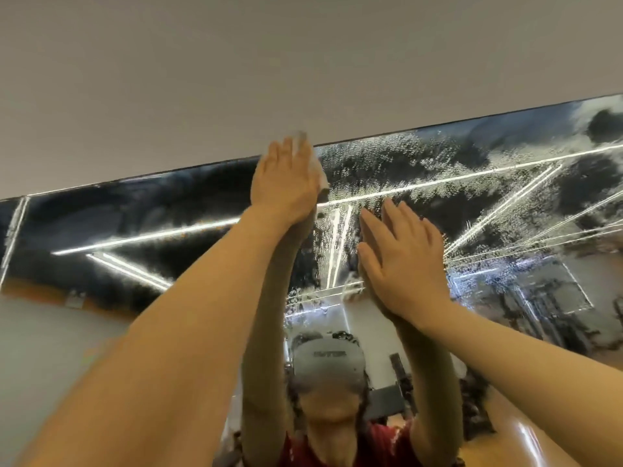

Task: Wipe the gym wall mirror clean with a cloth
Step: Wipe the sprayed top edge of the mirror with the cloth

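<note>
Atop mirror (pixel 472 183), left hand (pixel 283 183) presses cloth (pixel 312 160).

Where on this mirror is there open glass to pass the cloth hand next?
Open glass lies right of the right hand, droplet-covered up to the mirror top edge, and left of the left hand pressing the cloth. Crowded: the narrow strip between both hands.

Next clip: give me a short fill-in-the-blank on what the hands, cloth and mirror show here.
1. The cloth is pressed to the mirror by the ____ hand.
2. The right hand lies ____ on the glass, holding nothing.
3. The cloth sits at the mirror's ____ edge.
4. Right of the left hand, the glass is covered in ____.

Missing: left; flat; top; droplets
</note>
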`<state>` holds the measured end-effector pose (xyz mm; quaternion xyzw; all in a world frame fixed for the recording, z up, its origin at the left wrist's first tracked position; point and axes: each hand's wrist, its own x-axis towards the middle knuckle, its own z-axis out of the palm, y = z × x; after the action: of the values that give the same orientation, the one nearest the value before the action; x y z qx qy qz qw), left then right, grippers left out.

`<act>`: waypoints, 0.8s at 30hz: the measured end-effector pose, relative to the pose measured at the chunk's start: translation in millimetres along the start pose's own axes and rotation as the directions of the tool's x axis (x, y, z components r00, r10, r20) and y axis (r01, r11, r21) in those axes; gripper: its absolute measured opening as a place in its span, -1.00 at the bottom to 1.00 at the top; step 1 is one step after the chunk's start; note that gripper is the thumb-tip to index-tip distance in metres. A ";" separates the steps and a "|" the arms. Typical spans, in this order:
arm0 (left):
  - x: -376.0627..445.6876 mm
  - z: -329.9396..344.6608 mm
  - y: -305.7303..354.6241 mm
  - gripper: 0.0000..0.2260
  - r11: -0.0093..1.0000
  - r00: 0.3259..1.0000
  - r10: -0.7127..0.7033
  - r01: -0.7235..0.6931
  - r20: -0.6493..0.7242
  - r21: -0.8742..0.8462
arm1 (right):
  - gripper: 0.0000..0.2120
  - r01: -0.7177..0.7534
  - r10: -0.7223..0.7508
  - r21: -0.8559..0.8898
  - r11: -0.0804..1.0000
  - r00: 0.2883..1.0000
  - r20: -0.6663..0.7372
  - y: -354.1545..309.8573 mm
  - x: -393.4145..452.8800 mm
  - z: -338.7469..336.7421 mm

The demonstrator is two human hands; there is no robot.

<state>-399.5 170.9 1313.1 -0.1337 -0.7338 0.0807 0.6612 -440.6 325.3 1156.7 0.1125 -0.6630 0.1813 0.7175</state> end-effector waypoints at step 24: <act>-43.0 13.4 54.2 -0.48 0.950 0.955 0.293 -0.295 0.034 0.104 | -0.51 -0.167 0.194 0.172 0.971 0.970 -0.149 61.0 16.2 -27.8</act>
<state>-404.1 210.2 1254.8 -0.2048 -0.7063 0.2189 0.6412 -439.4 393.7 1165.4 0.0929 -0.5925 0.3068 0.7390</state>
